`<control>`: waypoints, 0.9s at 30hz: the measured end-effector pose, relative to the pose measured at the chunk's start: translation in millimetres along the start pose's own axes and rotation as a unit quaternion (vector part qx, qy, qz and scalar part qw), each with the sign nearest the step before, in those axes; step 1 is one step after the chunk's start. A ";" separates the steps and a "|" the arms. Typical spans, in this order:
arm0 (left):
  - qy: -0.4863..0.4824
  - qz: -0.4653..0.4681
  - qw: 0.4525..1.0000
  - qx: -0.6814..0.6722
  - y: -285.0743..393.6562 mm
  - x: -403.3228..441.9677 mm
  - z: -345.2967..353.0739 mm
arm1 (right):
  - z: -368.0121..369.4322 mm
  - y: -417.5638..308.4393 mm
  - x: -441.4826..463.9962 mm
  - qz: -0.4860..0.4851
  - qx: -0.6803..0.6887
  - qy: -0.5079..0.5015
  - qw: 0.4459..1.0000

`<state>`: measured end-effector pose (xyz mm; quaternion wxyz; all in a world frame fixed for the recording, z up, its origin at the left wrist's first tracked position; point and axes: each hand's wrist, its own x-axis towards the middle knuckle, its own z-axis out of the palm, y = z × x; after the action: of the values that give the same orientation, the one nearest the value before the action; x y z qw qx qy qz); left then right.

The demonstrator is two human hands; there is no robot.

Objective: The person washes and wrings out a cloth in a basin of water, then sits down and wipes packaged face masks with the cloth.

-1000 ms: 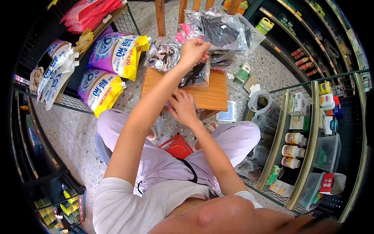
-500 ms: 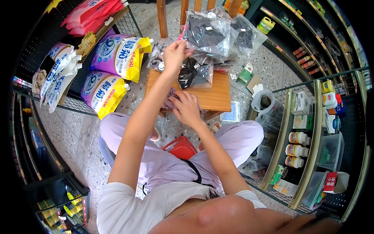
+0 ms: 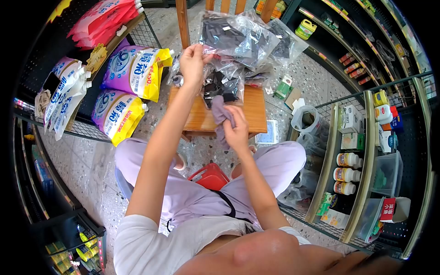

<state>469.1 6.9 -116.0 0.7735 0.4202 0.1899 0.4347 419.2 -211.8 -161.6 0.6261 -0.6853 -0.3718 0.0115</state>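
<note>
My left hand (image 3: 192, 63) reaches to the near left edge of a clear plastic bag (image 3: 223, 35) with folded dark cloth inside. Its fingers are pinched at that edge. Several similar bags lie heaped under and behind it on a wooden chair seat (image 3: 201, 120). My right hand (image 3: 237, 130) is closed around a crumpled greyish-purple cloth (image 3: 221, 112), held over the front edge of the seat. Part of the cloth hangs below the fingers. Just beyond it lies a clear bag with shiny black contents (image 3: 217, 87).
Purple-and-yellow detergent pouches (image 3: 137, 68) sit on a rack at left. On the right, a shelf carries white bottles (image 3: 344, 174) and boxes. A green-and-white box (image 3: 283, 87) and a plastic-lined bin (image 3: 305, 118) stand on the floor. A red stool (image 3: 210, 177) is between my legs.
My right hand has gone from lying spread on the cloth at the seat's edge to gripping it, bunched and raised. My left hand stays at the bag's edge; the view has shifted slightly.
</note>
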 end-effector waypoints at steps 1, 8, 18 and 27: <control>-0.006 0.004 1.000 -0.011 3.1 -1.6 -4.2 | -4.1 3.6 1.9 0.007 0.013 0.008 1.000; -0.010 -0.010 0.999 -0.047 49.9 -52.4 -78.0 | -12.5 34.7 -17.1 0.092 0.099 0.025 0.991; 0.123 -0.127 0.976 -0.128 32.5 -144.1 -210.3 | 0.7 16.3 -16.7 0.214 0.204 0.102 0.950; 0.161 -0.165 0.959 0.163 30.4 -137.8 -218.4 | 43.4 -9.0 7.3 0.044 0.019 -0.084 0.995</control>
<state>233.8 6.3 -226.6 0.7144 0.4279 0.4471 0.3266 399.1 -171.7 -159.9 0.6044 -0.6857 -0.3921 0.1037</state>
